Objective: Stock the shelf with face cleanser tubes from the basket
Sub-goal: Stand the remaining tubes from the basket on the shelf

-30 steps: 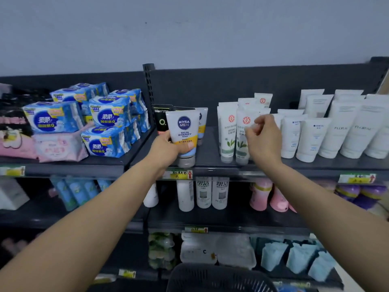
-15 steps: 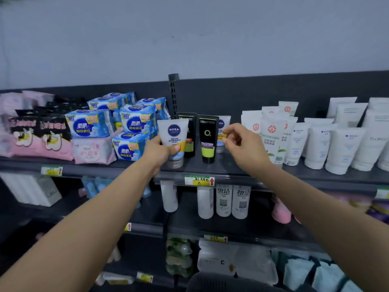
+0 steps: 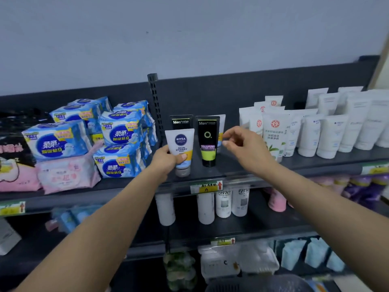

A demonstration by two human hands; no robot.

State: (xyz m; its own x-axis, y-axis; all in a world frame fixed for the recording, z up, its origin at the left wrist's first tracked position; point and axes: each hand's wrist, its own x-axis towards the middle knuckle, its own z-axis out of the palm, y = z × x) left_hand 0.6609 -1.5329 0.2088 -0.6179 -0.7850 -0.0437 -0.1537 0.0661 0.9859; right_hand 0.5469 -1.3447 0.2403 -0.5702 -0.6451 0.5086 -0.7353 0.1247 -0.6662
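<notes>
On the top shelf (image 3: 231, 171), near the upright post (image 3: 154, 106), the person's left hand (image 3: 168, 160) grips a white Nivea tube (image 3: 181, 148) around its lower body, thumb across the front. The tube stands cap-down, its grey cap touching or just above the shelf surface; which of the two cannot be told. The label faces outward, which suits a front-row display position. It reads "NIVEA MEN" and "SKIN ENERGY" above a yellow band.

The right hand (image 3: 244, 146) holds nothing. Its fingers are loosely spread and curled, hovering just right of a black tube (image 3: 208, 142) without touching it. This tube stands upright, cap-down and unsupported. It is marked "Men" at the top, with a ring symbol and a green panel below; the smaller text is unreadable. A second black tube (image 3: 181, 121), also marked "Men", stands directly behind the Nivea tube. Another pale tube (image 3: 221, 131) shows partly behind the right hand.

Further right, white tubes with a red seal (image 3: 273, 133) stand in rows, faces forward. Blue wrapped packs (image 3: 120, 133) occupy the bay to the left. A yellow price tag (image 3: 207, 186) with a red arrow is clipped to the shelf edge.

The basket (image 3: 259, 284) sits at the bottom edge of view; its contents are not visible.
</notes>
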